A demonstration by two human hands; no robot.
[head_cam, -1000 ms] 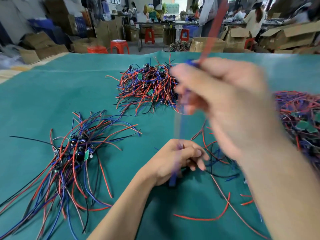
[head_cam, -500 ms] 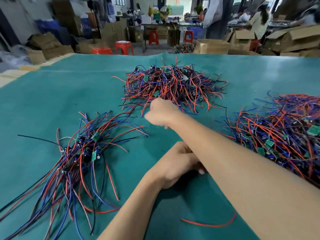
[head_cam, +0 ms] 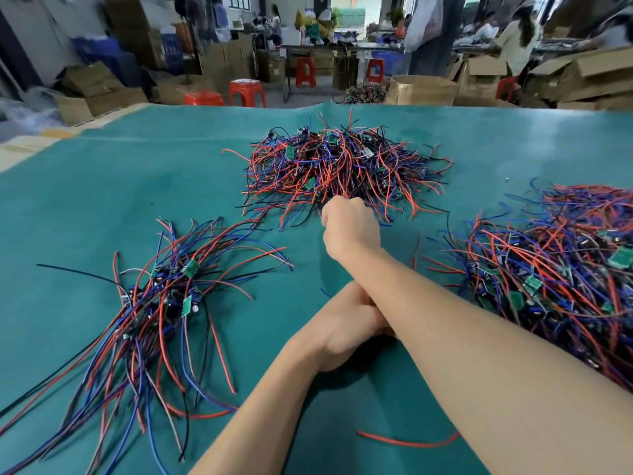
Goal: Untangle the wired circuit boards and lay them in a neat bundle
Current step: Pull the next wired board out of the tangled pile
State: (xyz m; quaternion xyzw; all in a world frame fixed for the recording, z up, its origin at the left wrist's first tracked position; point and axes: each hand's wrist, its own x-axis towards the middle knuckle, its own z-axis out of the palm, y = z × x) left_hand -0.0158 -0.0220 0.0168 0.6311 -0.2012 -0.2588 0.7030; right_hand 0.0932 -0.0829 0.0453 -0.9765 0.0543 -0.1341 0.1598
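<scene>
Clenched into a fist, the right hand point(head_cam: 349, 226) reaches across to the near edge of the far tangled heap of red, blue and black wired green circuit boards point(head_cam: 342, 169); its grip seems closed on strands there, though the fingers are hidden behind the knuckles. The left hand point(head_cam: 346, 323) rests on the teal-covered worktop point(head_cam: 102, 186), partly under the right forearm, so whether it grasps anything cannot be told. A second tangle point(head_cam: 555, 275) lies at the right, and the straighter bundle of boards with long leads point(head_cam: 154, 303) fans out at the near left. One loose red wire point(head_cam: 407, 440) lies near the body. To draw a board free cleanly, pull slowly, low and toward the body, so neighbouring leads slip off rather than drag along.
</scene>
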